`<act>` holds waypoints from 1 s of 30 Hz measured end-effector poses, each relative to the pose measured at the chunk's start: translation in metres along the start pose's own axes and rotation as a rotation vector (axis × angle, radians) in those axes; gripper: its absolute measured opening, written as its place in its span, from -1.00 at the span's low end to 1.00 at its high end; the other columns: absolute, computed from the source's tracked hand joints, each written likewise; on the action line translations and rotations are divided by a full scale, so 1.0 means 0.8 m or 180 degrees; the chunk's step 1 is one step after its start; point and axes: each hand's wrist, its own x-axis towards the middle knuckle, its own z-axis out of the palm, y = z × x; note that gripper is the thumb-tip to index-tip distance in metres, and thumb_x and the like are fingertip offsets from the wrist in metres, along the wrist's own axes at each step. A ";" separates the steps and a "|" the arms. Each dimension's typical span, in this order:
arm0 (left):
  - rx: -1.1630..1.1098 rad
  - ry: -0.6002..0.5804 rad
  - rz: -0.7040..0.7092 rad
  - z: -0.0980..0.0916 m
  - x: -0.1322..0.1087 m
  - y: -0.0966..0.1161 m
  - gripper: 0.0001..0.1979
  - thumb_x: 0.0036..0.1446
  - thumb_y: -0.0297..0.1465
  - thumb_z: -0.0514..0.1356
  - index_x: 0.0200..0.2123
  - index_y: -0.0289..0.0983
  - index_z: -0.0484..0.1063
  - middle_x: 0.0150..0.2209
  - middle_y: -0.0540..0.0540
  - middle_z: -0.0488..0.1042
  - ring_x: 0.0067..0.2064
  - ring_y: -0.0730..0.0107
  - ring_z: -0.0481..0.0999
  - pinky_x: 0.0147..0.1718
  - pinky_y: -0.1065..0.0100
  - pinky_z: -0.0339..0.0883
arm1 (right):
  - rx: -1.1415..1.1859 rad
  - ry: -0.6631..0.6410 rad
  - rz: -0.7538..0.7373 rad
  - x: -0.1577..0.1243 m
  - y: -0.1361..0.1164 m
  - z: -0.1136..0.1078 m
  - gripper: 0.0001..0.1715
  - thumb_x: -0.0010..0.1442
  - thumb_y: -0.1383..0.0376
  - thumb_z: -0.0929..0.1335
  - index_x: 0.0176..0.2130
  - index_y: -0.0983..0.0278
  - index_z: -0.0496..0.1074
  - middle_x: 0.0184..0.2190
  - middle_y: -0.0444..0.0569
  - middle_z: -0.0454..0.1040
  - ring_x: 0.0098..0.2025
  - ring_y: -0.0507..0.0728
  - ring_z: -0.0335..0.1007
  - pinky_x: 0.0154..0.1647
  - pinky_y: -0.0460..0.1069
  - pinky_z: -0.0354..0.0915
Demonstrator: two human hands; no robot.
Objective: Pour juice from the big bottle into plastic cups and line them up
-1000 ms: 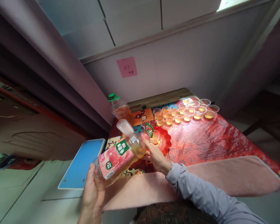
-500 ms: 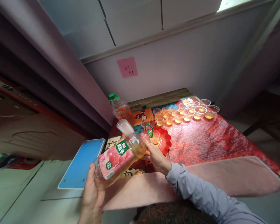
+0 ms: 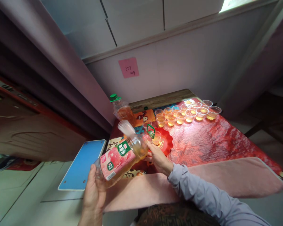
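A large clear juice bottle (image 3: 118, 160) with a pink and green label lies tilted between my hands, its mouth pointing right. My left hand (image 3: 94, 188) grips its base from the left. Around the shoulder near the neck, my right hand (image 3: 157, 157) is closed. The bottle's green handle ring (image 3: 151, 131) hangs at the neck. Just below the mouth, a clear plastic cup (image 3: 157, 137) stands in a red scalloped tray (image 3: 167, 144), partly hidden by the neck and ring. Amber juice shows in the bottle.
Several clear cups (image 3: 190, 115) with amber juice stand in two rows at the back right. A second juice bottle (image 3: 124, 111) with a green cap stands at the back left, near a stack of cups (image 3: 126, 127). A blue board (image 3: 83, 166) is left of the red-covered table (image 3: 209, 141).
Almost nothing differs. Both hands keep the bottle tilted over the tray in nearly the same place.
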 end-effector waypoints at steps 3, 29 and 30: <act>-0.0004 0.0002 0.0007 0.003 -0.002 0.002 -0.51 0.35 -0.10 0.30 0.22 -0.21 0.61 0.06 -0.21 0.74 0.22 -0.09 0.66 0.18 -0.02 0.56 | -0.0014 -0.0005 -0.0012 0.000 0.000 0.000 -0.14 0.03 -0.41 0.57 -0.02 0.17 0.61 -0.13 0.00 0.72 -0.11 0.18 0.69 -0.15 0.04 0.61; 0.0003 0.0202 -0.0163 0.027 -0.018 0.015 -0.56 0.49 -0.23 0.11 0.21 -0.30 0.63 0.05 -0.24 0.74 0.22 -0.02 0.66 0.21 0.04 0.54 | 0.0052 -0.0007 -0.0019 -0.001 -0.002 -0.002 -0.11 -0.04 -0.40 0.59 -0.03 0.18 0.63 -0.08 0.04 0.72 -0.14 0.18 0.68 -0.14 0.06 0.61; -0.0005 0.0186 -0.0188 0.027 -0.018 0.015 -0.55 0.48 -0.22 0.12 0.22 -0.30 0.62 0.06 -0.25 0.74 0.23 -0.04 0.66 0.21 0.01 0.54 | 0.0053 0.0001 -0.0019 -0.001 -0.001 -0.002 -0.11 -0.04 -0.41 0.59 -0.04 0.18 0.63 -0.09 0.04 0.72 -0.15 0.18 0.68 -0.14 0.06 0.61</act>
